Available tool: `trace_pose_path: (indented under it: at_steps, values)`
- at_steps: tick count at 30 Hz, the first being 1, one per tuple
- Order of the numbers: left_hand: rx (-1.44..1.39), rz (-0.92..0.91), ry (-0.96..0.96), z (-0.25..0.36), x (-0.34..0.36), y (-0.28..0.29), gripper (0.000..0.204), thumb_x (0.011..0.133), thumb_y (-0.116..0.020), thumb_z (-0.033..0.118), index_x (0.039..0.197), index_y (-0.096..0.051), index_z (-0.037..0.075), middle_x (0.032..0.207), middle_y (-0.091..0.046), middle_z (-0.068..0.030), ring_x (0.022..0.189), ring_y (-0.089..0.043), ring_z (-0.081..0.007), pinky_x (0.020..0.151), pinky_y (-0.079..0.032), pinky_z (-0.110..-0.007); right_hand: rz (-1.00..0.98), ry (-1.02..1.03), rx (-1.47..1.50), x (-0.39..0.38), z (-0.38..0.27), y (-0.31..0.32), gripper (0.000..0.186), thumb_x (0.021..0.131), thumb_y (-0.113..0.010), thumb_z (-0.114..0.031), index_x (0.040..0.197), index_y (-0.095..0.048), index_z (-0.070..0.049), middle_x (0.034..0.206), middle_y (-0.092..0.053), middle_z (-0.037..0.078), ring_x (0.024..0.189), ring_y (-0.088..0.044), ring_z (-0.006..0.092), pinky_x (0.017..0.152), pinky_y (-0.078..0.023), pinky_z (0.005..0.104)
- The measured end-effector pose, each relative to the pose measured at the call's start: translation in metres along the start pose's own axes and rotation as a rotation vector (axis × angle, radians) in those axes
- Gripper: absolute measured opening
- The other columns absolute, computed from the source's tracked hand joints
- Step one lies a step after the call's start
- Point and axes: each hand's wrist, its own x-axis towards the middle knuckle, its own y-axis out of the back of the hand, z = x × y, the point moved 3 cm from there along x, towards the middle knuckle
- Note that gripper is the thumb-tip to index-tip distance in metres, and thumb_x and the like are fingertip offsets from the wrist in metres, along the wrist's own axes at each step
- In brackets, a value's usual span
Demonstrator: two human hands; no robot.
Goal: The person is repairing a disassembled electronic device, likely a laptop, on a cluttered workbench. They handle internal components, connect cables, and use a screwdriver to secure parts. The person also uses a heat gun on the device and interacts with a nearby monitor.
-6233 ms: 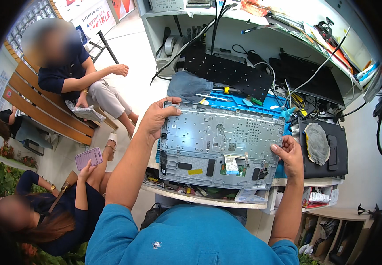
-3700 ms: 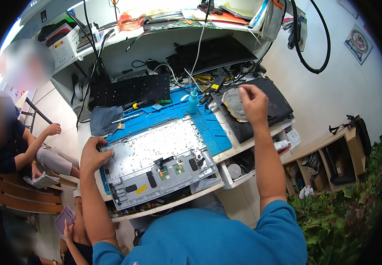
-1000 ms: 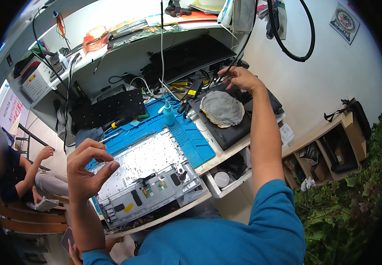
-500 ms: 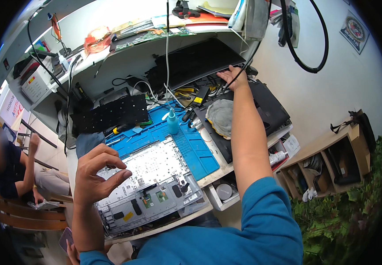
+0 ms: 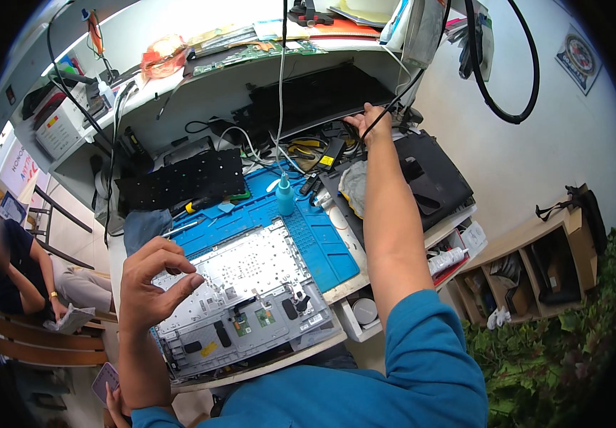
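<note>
My right hand [image 5: 371,125] reaches to the back of the bench, fingers stretched out and apart at the lower right edge of a dark flat screen panel [image 5: 322,98]; no grip on it shows. My left hand [image 5: 157,278] is raised over the left side of a silver laptop chassis [image 5: 240,296], its thumb and forefinger bent close together. Anything small between them cannot be made out. The chassis lies on a blue work mat [image 5: 322,250], showing its inner side. Beyond it stands a teal dropper bottle [image 5: 284,198].
A black perforated sheet [image 5: 183,178] lies at the back left. Dark laptops [image 5: 433,178] are stacked at the right, with a grey cloth pad [image 5: 353,189] partly under my forearm. Cables [image 5: 283,85] hang over the bench. Another person [image 5: 26,264] sits at the left.
My right hand has turned and its fingers now sit closer against the screen panel's edge. My forearm now covers more of the grey pad. The left hand keeps nearly the same pose.
</note>
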Motion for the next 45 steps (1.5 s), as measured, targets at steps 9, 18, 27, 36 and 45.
trace_pose_path:
  at_steps: [9, 18, 27, 36, 45]
  values:
    - [-0.026, 0.003, 0.057, -0.005, -0.003, -0.006, 0.021, 0.080, -0.089, 0.012, 0.084, -0.071, 0.002, 0.086, -0.065, -0.0068, 0.077, -0.061, -0.0139, 0.068, -0.049, -0.026, 0.090, 0.029, -0.099, -0.029, 0.022, -0.037, 0.055, 0.105, -0.033, -0.003, 0.154, -0.016, 0.016, 0.151, -0.037, 0.044, 0.130, -0.049, 0.0696, 0.090, -0.058, 0.0740]
    - [-0.027, 0.000, 0.057, -0.006, -0.003, -0.010, 0.021, 0.081, -0.088, 0.012, 0.085, -0.070, 0.001, 0.087, -0.064, -0.0065, 0.077, -0.060, -0.0127, 0.069, -0.049, -0.025, -0.062, -0.224, -0.206, -0.051, 0.013, -0.048, 0.048, 0.108, -0.033, -0.006, 0.145, -0.022, 0.022, 0.145, -0.044, 0.045, 0.127, -0.055, 0.0646, 0.099, -0.058, 0.0683]
    - [-0.007, 0.020, 0.047, -0.003, -0.008, -0.004, 0.019, 0.079, -0.089, 0.008, 0.084, -0.072, 0.002, 0.084, -0.067, -0.0066, 0.075, -0.061, -0.0141, 0.067, -0.049, -0.027, 0.214, 0.021, -0.691, -0.050, -0.065, -0.007, 0.033, 0.096, -0.056, -0.019, 0.096, -0.069, 0.012, 0.087, -0.074, 0.026, 0.070, -0.077, 0.0378, 0.056, -0.065, 0.0495]
    - [0.024, 0.002, 0.137, -0.017, -0.030, 0.007, 0.019, 0.074, -0.084, 0.005, 0.083, -0.068, 0.003, 0.084, -0.063, -0.0069, 0.077, -0.060, -0.0167, 0.071, -0.046, -0.029, 0.307, 0.264, -1.311, 0.006, -0.101, 0.051, 0.019, 0.088, -0.065, -0.005, 0.101, -0.073, 0.006, 0.084, -0.077, 0.021, 0.068, -0.078, 0.0319, 0.064, -0.064, 0.0400]
    - [0.104, 0.031, 0.113, -0.016, -0.030, 0.015, 0.022, 0.070, -0.089, 0.006, 0.082, -0.071, 0.002, 0.081, -0.066, -0.0092, 0.073, -0.063, -0.0193, 0.066, -0.048, -0.029, 0.056, 0.854, -2.101, -0.005, -0.087, 0.024, 0.022, 0.080, -0.075, -0.007, 0.103, -0.075, -0.007, 0.112, -0.074, 0.016, 0.100, -0.074, 0.0386, 0.089, -0.060, 0.0497]
